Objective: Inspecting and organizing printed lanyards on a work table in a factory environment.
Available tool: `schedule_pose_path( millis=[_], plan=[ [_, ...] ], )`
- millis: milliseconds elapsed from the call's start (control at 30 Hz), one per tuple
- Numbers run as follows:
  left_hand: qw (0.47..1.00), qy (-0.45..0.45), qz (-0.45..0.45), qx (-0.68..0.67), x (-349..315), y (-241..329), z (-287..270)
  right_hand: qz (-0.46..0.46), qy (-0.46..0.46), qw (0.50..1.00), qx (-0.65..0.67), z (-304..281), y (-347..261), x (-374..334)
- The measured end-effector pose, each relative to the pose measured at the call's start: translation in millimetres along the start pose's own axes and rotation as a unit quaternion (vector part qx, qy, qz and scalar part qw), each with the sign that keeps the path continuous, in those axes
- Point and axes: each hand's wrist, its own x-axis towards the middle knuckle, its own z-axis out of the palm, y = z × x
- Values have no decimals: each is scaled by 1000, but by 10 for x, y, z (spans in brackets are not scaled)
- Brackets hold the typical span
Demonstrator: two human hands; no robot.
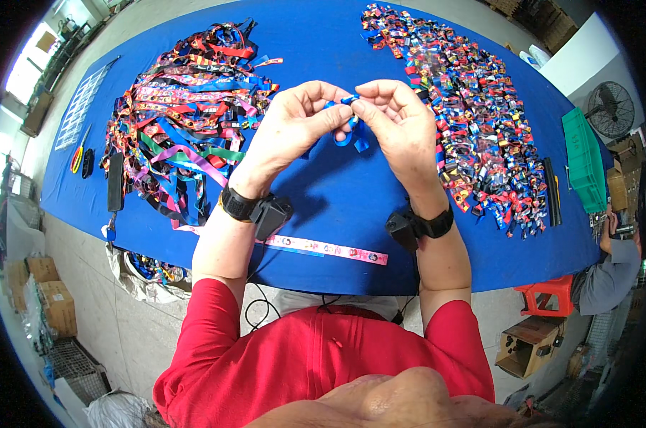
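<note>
Above the middle of the blue-covered table, a blue ribbon-like strap is pinched between my two hands. My left hand is closed, thumb against fingers, on the strap's left part. The fingertips of my right hand grip the strap close beside them, and a short loop and an end hang below. How the strap is folded at the fingertips is partly hidden. Nearer to me, a pink printed strap lies flat across the table beside a thin blue strip.
A heap of long multicoloured straps covers the table's left side. Rows of small folded strap bundles fill the right. A black pad lies at the left edge. Further right are a green crate, a fan and another person's sleeve.
</note>
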Motion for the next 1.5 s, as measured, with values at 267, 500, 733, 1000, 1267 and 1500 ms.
schedule_pose_path(
  millis=[267,500,733,1000,1267,1500],
  plan=[
    [998,35,25,-38,32,-71,-39,-1,-23,996,-90,-21,27,5],
    [999,39,18,-22,25,-38,2,10,-41,993,-114,-53,31,-2],
    [999,14,38,15,-5,-10,-29,26,-43,989,-141,-50,-25,-6],
    [999,-25,25,0,-26,-24,16,140,-119,979,-88,-196,121,84],
    [999,-41,5,22,-30,-28,66,137,-100,986,9,-176,85,76],
    [999,-45,-3,5,-26,-31,81,136,-75,987,29,-168,113,69]
  ],
)
